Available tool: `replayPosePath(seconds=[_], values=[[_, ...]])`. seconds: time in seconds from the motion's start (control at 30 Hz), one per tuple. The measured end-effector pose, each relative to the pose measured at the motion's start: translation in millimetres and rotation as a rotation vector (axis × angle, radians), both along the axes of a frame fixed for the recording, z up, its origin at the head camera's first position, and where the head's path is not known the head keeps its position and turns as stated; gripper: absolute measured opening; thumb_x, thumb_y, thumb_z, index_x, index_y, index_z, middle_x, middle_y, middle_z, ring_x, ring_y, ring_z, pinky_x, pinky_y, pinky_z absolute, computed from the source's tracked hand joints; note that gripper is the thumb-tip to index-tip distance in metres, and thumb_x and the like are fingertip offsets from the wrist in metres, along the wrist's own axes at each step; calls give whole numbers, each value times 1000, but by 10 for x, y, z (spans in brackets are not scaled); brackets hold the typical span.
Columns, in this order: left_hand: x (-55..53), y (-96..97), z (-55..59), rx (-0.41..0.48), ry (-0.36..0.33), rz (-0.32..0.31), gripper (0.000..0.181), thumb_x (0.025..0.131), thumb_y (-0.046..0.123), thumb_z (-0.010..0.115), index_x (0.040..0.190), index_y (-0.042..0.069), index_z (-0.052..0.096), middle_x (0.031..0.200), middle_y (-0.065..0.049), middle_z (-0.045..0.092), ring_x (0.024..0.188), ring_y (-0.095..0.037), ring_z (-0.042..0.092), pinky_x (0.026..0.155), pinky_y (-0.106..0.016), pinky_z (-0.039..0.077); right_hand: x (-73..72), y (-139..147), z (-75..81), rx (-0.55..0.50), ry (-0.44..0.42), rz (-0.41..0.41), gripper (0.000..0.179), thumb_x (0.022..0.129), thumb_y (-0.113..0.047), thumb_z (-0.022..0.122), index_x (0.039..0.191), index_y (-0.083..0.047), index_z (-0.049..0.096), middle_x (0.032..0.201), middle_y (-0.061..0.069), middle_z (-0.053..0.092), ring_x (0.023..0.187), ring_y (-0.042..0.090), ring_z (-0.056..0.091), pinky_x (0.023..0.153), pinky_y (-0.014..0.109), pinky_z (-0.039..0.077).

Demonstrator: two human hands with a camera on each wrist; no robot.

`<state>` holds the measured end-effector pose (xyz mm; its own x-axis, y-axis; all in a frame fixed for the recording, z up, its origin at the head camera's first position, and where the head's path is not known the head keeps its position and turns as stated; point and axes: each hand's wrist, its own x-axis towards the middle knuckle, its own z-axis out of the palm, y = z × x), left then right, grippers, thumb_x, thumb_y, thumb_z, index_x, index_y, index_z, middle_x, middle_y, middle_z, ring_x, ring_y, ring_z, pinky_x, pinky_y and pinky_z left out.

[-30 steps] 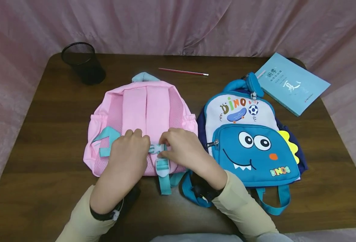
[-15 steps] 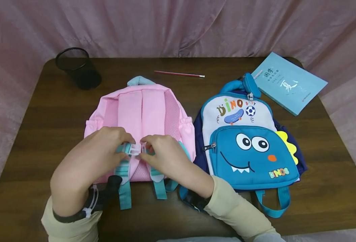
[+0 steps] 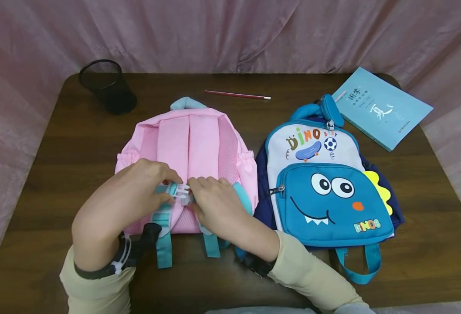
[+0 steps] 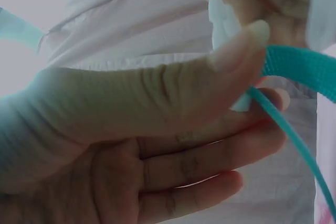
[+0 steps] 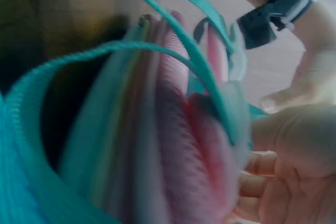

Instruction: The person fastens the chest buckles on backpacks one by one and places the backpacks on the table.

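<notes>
A pink backpack (image 3: 203, 135) lies with its shoulder straps up. Over its lower part my left hand (image 3: 136, 187) pinches the white pronged half of a side-release buckle (image 3: 181, 191) on teal webbing. In the left wrist view the pronged buckle half (image 4: 224, 22) shows between thumb and fingers, the webbing (image 4: 302, 66) running off right. My right hand (image 3: 218, 200), fingers curled, holds the strap's other buckle half right beside the prongs; its fingers hide most of that piece. In the right wrist view, the right hand (image 5: 299, 156) is close against the pink straps.
A blue dinosaur backpack (image 3: 332, 200) stands close on the right, under the right forearm. Behind it is a light blue book (image 3: 383, 109). A red pencil (image 3: 238, 94) and a black mesh pen holder (image 3: 113, 91) are at the back of the brown table (image 3: 58, 218).
The left hand has turned sideways and moved left, pinching the pronged buckle half. The right hand has shifted slightly left, then its fingers have folded down over the buckle. The view has shifted slightly.
</notes>
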<state>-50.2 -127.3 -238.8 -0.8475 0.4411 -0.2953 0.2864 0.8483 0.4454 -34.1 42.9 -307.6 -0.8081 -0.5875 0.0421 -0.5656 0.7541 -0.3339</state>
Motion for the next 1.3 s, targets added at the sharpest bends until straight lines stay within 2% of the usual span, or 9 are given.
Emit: replayPosePath(seconds=[0.1, 0.23, 0.33, 0.43, 0.7, 1.13, 1.23, 1.3], values=[[0, 1, 17, -18, -15, 21, 33, 71, 11, 81, 102, 8, 71, 94, -7, 69, 82, -21, 61, 72, -38, 54, -15, 58, 90, -47, -38, -11, 24, 80, -21, 73, 99, -11, 64, 86, -1, 64, 74, 12, 59, 60, 22, 41], [14, -9, 41, -17, 3, 37, 32, 68, 15, 83, 97, 9, 70, 88, -5, 67, 79, -20, 59, 66, -34, 53, -61, 208, 255, -144, -130, -78, 27, 74, -24, 78, 96, -13, 68, 83, -1, 65, 67, 10, 57, 57, 19, 45], [20, 13, 58, -5, 35, 28, 32, 66, 17, 85, 93, 11, 68, 85, -3, 65, 75, -18, 57, 61, -31, 52, -89, 330, 362, -193, -165, -119, 28, 73, -24, 79, 97, -13, 69, 81, -2, 66, 69, 10, 59, 57, 20, 48], [23, 46, 77, 6, 60, 10, 31, 67, 18, 85, 91, 13, 67, 82, 1, 64, 73, -17, 55, 60, -29, 50, -115, 415, 423, -228, -173, -115, 28, 73, -22, 79, 98, -12, 70, 83, -1, 67, 73, 12, 61, 59, 21, 50], [56, 80, 104, 32, 140, -21, 27, 67, 15, 85, 85, 14, 65, 75, 4, 61, 67, -14, 53, 60, -27, 46, -122, 421, 426, -308, -213, -83, 26, 75, -17, 78, 99, -10, 70, 89, 2, 64, 73, 13, 58, 57, 17, 49], [77, 82, 95, 42, 191, -45, 25, 69, 14, 83, 90, 11, 69, 84, 0, 64, 71, -15, 54, 64, -30, 49, -98, 374, 374, -354, -228, -88, 28, 76, -14, 77, 102, -7, 70, 91, 4, 63, 73, 15, 58, 57, 16, 49], [76, 82, 96, 41, 196, -36, 26, 70, 14, 82, 94, 11, 70, 87, 0, 65, 73, -16, 55, 66, -31, 50, -102, 367, 364, -370, -219, -79, 29, 76, -14, 77, 103, -6, 69, 91, 4, 63, 73, 14, 58, 58, 16, 50], [77, 78, 103, 39, 186, -6, 28, 71, 16, 82, 96, 10, 71, 88, 0, 66, 72, -16, 55, 65, -30, 50, -109, 369, 368, -383, -211, -77, 29, 77, -14, 77, 104, -6, 69, 92, 4, 63, 74, 14, 58, 59, 17, 51]])
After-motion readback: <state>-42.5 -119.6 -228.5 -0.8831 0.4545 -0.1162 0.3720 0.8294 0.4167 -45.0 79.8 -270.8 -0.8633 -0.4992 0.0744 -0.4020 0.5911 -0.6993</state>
